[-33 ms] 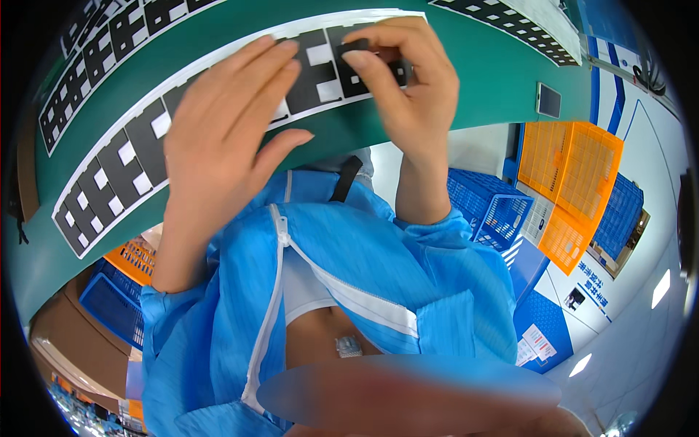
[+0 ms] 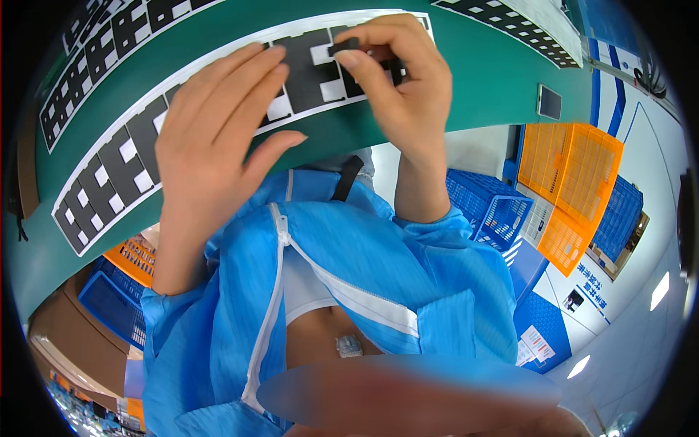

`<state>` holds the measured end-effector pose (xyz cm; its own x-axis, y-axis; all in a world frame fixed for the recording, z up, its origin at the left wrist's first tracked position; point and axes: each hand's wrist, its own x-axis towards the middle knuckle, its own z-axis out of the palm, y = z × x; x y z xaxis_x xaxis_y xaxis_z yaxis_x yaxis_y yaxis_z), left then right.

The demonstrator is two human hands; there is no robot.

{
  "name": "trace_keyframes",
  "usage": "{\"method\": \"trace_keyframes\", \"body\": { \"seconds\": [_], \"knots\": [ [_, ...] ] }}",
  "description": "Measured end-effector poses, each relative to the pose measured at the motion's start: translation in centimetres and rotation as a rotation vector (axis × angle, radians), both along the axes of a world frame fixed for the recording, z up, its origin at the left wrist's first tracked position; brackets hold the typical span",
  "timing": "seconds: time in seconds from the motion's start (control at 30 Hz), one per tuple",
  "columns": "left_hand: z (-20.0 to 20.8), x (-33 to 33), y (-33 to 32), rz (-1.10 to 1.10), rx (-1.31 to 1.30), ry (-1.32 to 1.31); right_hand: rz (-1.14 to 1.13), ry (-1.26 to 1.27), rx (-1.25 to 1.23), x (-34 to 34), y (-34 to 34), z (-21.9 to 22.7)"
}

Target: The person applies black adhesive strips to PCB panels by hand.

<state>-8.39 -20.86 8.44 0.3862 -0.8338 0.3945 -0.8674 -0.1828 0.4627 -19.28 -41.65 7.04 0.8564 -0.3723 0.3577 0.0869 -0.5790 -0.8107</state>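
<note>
A long white sheet [image 2: 81, 245] carrying black shapes with square white gaps lies across the green table. My left hand [image 2: 218, 124] rests over its middle, fingers stretched out side by side and thumb apart, hiding part of the pattern. At the sheet's right end, my right hand [image 2: 408, 80] pinches a small black piece [image 2: 345, 46] between thumb and fingers. That piece is held over the black shapes [image 2: 309, 69]. Whether it is still joined to the sheet is hidden by the fingers.
Another patterned black-and-white sheet [image 2: 102, 62] lies at the far left, and one more [image 2: 510, 29] at the far right. A small flat device [image 2: 549, 101] sits near the table's right edge. Blue baskets [image 2: 484, 204] and orange crates [image 2: 571, 182] stand beyond that edge.
Both hands have shifted slightly to the left over the sheet. The right hand's pinch on the small black piece stays the same.
</note>
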Motion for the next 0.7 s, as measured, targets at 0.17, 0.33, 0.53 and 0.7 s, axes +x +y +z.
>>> {"method": "trace_keyframes", "body": {
  "seconds": [0.17, 0.33, 0.53, 0.7],
  "knots": [
    [-1.7, 0.4, 1.5, 0.04, 0.021, 0.038, 0.071, -0.031, 0.076, 2.2, 1.6, -0.9],
    [-2.0, 0.2, 1.3, 0.064, -0.049, 0.021, 0.034, 0.046, 0.054, 2.2, 1.7, -0.7],
    [-2.2, 0.3, 1.4, 0.041, -0.054, 0.043, 0.026, 0.005, -0.124, 2.4, 1.9, -1.6],
    [-2.3, 0.2, 1.3, 0.053, -0.074, 0.043, 0.004, -0.055, 0.15, 1.9, 1.3, -0.8]
  ]
}}
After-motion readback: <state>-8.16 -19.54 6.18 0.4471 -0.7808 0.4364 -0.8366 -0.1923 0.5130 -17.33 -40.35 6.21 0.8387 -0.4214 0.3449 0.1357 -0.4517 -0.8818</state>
